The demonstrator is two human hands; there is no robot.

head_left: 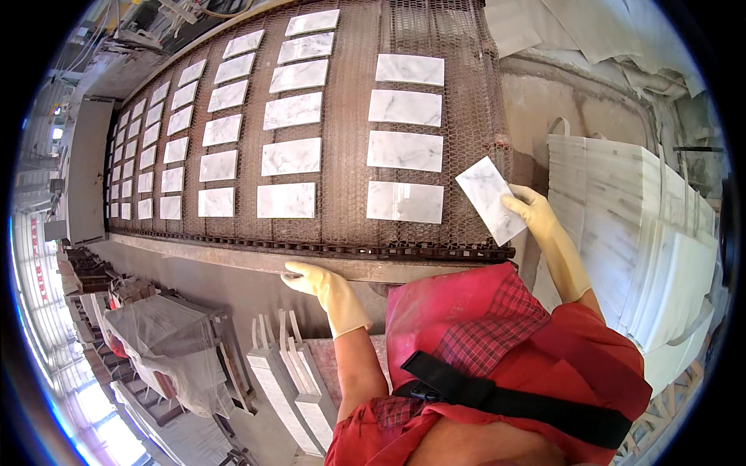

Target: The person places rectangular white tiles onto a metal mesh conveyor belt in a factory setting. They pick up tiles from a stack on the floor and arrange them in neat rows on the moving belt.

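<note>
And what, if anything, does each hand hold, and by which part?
The right hand holds a white tile by its right long edge; left hand, nothing visible.

Spaced rows of grey-veined white marble tiles are carried on a brown wire-mesh conveyor belt, four being laid in the rightmost row.

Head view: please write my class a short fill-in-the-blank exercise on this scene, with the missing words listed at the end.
1. The angled, veined tile is gripped by the person's ____ hand.
2. The column of laid tiles nearest that gripped one counts ____ tiles.
3. Both gloves are pale ____ in colour.
4. The strap across the person's red clothing is ____.

Missing words: right; four; yellow; black.
</note>
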